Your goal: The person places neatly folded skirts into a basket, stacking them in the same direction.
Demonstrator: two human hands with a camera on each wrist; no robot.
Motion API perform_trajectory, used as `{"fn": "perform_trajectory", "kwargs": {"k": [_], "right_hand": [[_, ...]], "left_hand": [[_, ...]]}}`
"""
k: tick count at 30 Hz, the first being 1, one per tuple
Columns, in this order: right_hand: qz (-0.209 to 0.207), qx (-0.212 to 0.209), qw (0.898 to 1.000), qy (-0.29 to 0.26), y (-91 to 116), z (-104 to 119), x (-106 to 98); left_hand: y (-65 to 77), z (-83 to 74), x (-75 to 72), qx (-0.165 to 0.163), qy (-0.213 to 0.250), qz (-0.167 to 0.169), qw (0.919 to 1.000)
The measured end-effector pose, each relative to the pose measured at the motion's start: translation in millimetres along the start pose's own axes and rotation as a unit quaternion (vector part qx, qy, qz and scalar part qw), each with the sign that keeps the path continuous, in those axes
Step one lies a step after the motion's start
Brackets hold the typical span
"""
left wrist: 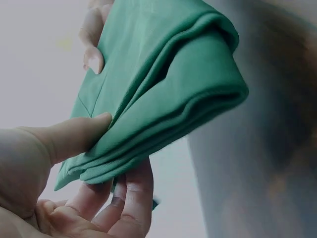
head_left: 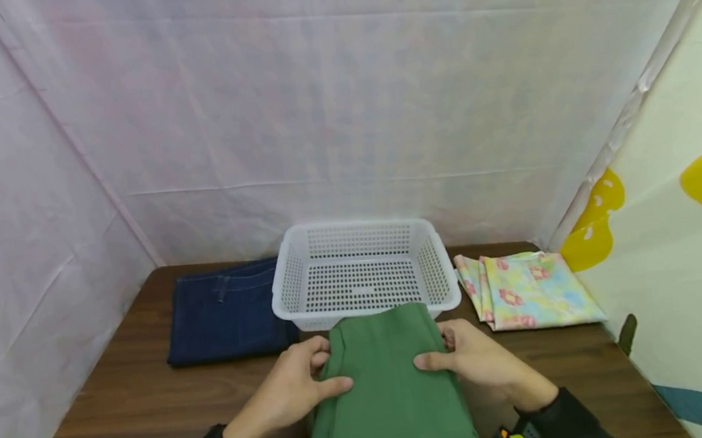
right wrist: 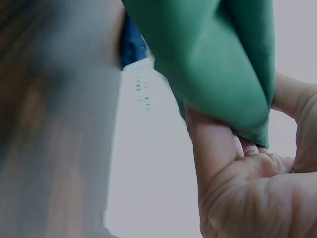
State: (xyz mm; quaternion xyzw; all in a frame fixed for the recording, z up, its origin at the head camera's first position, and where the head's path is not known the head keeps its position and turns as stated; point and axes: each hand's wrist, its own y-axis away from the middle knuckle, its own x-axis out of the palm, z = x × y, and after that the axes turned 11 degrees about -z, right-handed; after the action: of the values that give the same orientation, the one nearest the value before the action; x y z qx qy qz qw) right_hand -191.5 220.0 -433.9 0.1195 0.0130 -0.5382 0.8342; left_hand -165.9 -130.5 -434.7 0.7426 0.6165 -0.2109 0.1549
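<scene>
A folded green cloth garment point(head_left: 395, 393) is held up in front of the basket, its top edge overlapping the basket's near rim. My left hand point(head_left: 297, 381) grips its left side, thumb on top and fingers beneath; the left wrist view shows the stacked layers of the garment point(left wrist: 163, 89) between them. On the opposite side my right hand point(head_left: 475, 359) pinches the edge, thumb over the top. In the right wrist view the fingers of that hand point(right wrist: 247, 183) go under the green fabric point(right wrist: 213, 64), and the thumb tip is hidden.
A white perforated plastic basket point(head_left: 360, 282) stands at the back of the brown wooden table point(head_left: 115, 415), with nothing visible inside. Folded dark blue jeans point(head_left: 226, 318) lie left of it. On its right is a folded floral cloth point(head_left: 538, 288). White sheeting point(head_left: 339, 106) hangs behind.
</scene>
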Motion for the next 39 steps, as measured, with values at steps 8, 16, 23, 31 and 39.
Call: {"fn": "perform_trajectory", "kwargs": {"k": [8, 16, 23, 31, 39], "right_hand": [[0.008, -0.015, 1.0, -0.022, -7, 30, -12], [-0.03, -0.007, 0.999, 0.009, -35, 56, -23], [-0.062, 0.019, 0.997, 0.039, -76, 76, -37], [-0.065, 0.04, 0.994, 0.073, -117, 93, -50], [-0.089, 0.045, 0.99, 0.105, -152, 107, -54]], "left_hand": [[-11.0, -23.0, -28.9, 0.05, -0.018, 0.001, 0.9986], [-41.5, -37.3, -43.4, 0.058, -0.05, -0.032, 0.9965], [-80.8, -41.7, -54.7, 0.025, -0.035, -0.04, 0.9983], [-125.8, -44.5, -64.0, 0.007, -0.008, -0.033, 0.9994], [-160.1, -51.1, -69.5, -0.009, -0.009, -0.037, 0.9992]]}}
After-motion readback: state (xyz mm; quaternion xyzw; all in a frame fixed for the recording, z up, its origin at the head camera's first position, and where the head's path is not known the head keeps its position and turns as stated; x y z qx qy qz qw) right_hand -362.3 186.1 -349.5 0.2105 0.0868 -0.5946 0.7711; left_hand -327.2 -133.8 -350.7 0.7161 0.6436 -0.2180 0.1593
